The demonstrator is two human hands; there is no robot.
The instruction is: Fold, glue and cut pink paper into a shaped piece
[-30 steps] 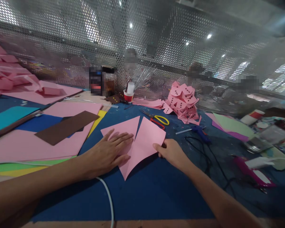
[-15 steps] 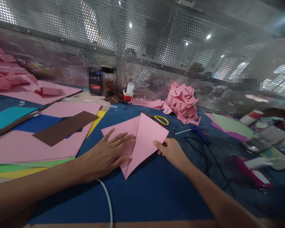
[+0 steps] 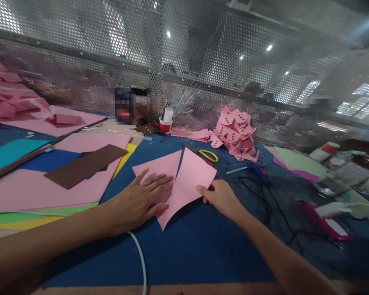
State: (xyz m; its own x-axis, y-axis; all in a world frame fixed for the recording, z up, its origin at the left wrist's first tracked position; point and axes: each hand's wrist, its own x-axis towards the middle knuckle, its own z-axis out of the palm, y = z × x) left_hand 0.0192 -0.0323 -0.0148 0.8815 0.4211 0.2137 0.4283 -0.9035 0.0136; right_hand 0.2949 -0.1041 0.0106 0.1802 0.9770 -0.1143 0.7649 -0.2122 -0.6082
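On the blue worktop (image 3: 203, 254), 1 pink paper (image 3: 189, 176) spreads 2 flaps — the left hand (image 3: 153, 191) lies flat on 1, fingers slightly spread; the right hand (image 3: 217, 194) pinches the other's edge, thumb uppermost. Behind lies 1 pair of scissors (image 3: 200, 151) — rightward, 1 glue gun (image 3: 260, 173); leftward, 1 brown strip (image 3: 86, 166).

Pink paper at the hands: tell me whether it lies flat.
No: the pink paper curves up off the table on the right, held by the right hand; the left hand lies on its left part.
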